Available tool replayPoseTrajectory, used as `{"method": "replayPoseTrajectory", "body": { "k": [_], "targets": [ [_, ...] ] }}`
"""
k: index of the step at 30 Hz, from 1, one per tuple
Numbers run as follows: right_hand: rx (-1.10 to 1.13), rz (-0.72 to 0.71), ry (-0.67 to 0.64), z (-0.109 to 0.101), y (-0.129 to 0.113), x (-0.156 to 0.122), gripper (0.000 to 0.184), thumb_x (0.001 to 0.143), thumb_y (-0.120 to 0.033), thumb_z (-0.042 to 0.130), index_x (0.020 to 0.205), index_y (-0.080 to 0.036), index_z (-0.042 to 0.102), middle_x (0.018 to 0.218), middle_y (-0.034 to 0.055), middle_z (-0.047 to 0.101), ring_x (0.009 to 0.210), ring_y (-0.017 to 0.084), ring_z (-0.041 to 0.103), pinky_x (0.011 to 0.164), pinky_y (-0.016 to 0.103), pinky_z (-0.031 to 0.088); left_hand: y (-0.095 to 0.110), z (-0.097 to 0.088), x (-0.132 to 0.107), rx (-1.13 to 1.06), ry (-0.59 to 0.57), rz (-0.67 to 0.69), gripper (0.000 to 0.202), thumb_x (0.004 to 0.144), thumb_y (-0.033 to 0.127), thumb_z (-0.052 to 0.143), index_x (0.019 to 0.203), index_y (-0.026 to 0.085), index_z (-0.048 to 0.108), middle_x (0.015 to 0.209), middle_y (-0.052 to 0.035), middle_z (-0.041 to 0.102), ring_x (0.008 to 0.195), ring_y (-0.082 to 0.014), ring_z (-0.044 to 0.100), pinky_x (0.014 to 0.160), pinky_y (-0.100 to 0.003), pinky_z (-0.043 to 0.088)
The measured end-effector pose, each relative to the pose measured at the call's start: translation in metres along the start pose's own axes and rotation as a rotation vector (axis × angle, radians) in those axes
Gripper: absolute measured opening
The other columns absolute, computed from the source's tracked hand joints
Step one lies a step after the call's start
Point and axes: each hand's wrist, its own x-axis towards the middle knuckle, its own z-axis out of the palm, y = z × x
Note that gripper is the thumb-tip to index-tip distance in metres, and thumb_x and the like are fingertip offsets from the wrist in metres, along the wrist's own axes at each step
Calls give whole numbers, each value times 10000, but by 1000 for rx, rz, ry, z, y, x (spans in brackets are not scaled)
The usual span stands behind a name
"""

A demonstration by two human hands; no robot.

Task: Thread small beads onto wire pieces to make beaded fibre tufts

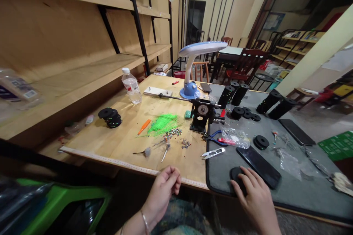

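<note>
At nine o'clock from the middle of the view, a clear plastic container [16, 90] on the wooden shelf [82, 75]. Just below nine, on the bare wooden surface [118, 141], a pile of black spools [109, 119]; toward ten, an upright plastic bottle [131, 87] with a white cap. At eight, a slim orange tool [143, 127]; at seven, a grey tuft [147, 152] near the front edge, and beyond, a loose heap of bright green strands [164, 123].

At six, the left hand [167, 183], curled narrow with thumb against fingers, by the front edge; farther in, a scatter of mixed beads [173, 132] beside the green strands. Toward one, a blue-and-white lamp [189, 68]; at three, a black device [202, 109] with a round dial.

Between four and five, silver snips [215, 152] near blue-handled pliers [211, 137]. Farther out that way, on the grey mat [303, 194], a black rounded piece [235, 174], partly covered by the right hand [252, 187], loosely spread and touching; cannot tell whether gripping. Just beyond, at four, a black phone [260, 169]; at three, another dark phone [298, 132].
</note>
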Motion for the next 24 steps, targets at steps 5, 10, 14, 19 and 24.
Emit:
{"method": "replayPoseTrajectory", "body": {
  "k": [5,10,14,19,24],
  "targets": [
    [-57,71,21,-3,14,0,474,916,-567,388,874,-178,654,1064,159,680,1048,328,566,850,473,481,18,-27,-8,1,95,53,406,594,475,795,663,166,540,582,41,540,497,-68,433,457,-178,342],
    [-100,131,48,-5,19,5,532,917,-588,351,811,-170,662,1043,176,677,1028,335,563,833,472,486,29,-50,-16,7,188,95,414,572,484,807,688,168,566,596,34,554,515,-80,439,463,-186,360],
    [-84,133,68,-13,15,12,537,915,-586,349,776,-169,657,1028,189,674,1000,346,572,845,498,485,29,-57,-22,46,211,138,406,603,510,782,677,169,576,614,20,561,535,-92,441,472,-191,369],
    [223,79,123,-37,-48,32,323,903,-472,480,965,-194,632,1090,153,671,978,315,624,876,465,497,28,-45,-34,244,100,249,292,751,452,687,690,177,612,650,1,533,570,-115,438,519,-208,367],
    [884,-78,-149,-44,-148,50,432,899,-285,545,1314,-210,453,1111,106,689,739,180,700,616,216,576,25,-28,-41,464,-38,458,226,853,343,588,688,189,602,798,-40,523,807,-189,517,749,-256,412]
  ]
}}
